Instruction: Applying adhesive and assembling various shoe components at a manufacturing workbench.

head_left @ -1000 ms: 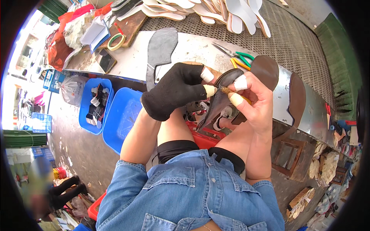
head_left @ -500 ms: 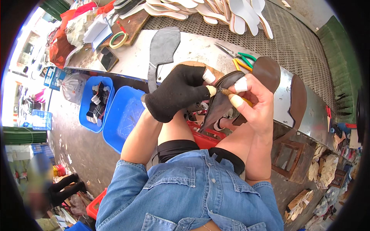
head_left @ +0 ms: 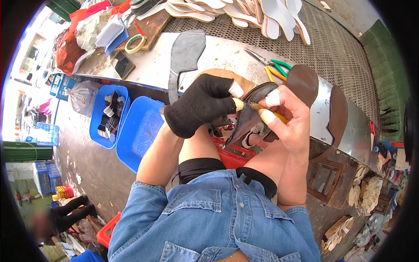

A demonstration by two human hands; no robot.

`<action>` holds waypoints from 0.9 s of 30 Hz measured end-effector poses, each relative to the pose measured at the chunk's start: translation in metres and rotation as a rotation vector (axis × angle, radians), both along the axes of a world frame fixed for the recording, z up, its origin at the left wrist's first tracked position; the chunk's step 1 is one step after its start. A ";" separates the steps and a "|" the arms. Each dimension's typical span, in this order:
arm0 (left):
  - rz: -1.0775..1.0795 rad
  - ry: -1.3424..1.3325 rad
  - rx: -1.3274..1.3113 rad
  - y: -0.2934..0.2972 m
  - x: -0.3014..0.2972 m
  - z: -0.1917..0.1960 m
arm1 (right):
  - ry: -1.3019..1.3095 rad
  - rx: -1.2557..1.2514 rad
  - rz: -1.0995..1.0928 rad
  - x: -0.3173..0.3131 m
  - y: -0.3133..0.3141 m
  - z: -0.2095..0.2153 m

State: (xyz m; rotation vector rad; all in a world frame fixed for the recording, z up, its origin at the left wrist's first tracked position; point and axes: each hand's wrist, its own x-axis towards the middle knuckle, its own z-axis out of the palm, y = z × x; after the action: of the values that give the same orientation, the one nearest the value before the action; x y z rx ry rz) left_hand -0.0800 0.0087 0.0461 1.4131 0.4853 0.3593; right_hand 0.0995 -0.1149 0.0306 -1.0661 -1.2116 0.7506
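Note:
My left hand, in a black glove with bare taped fingertips, pinches the near edge of a dark brown leather shoe piece. The piece hangs tilted above my lap, its curved upper end standing between my hands. Bare but for tape on thumb and finger, my right hand is closed on a small yellow-handled tool. The tool's brownish front end points at the leather edge, close to my left fingertips. Its exact kind I cannot make out, as my fingers cover most of it.
Green-handled pliers lie on the metal bench, with brown leather pieces along its edge and a grey cut piece. Pale insoles are heaped behind. Blue bins stand at left; a red stool is below.
The leather piece has turned slightly, showing more of its inner face. My right hand's tool has shifted a little left toward my left fingertips. Both grips stay as they were.

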 end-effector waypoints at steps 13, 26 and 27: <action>0.414 -0.059 0.094 0.002 0.005 -0.006 | -0.034 -0.314 0.126 0.020 -0.030 -0.040; 0.353 -0.027 0.344 -0.019 0.030 0.011 | -0.707 0.400 -0.464 0.000 0.010 -0.001; 0.410 -0.028 0.291 -0.015 0.032 0.014 | -0.701 0.399 -0.457 -0.002 0.007 -0.003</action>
State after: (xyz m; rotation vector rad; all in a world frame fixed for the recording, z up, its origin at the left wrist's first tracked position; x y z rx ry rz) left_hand -0.0482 -0.0061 0.0601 1.5828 0.7236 0.8051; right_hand 0.0973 -0.1079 0.0273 -1.2395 -1.5325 -0.2489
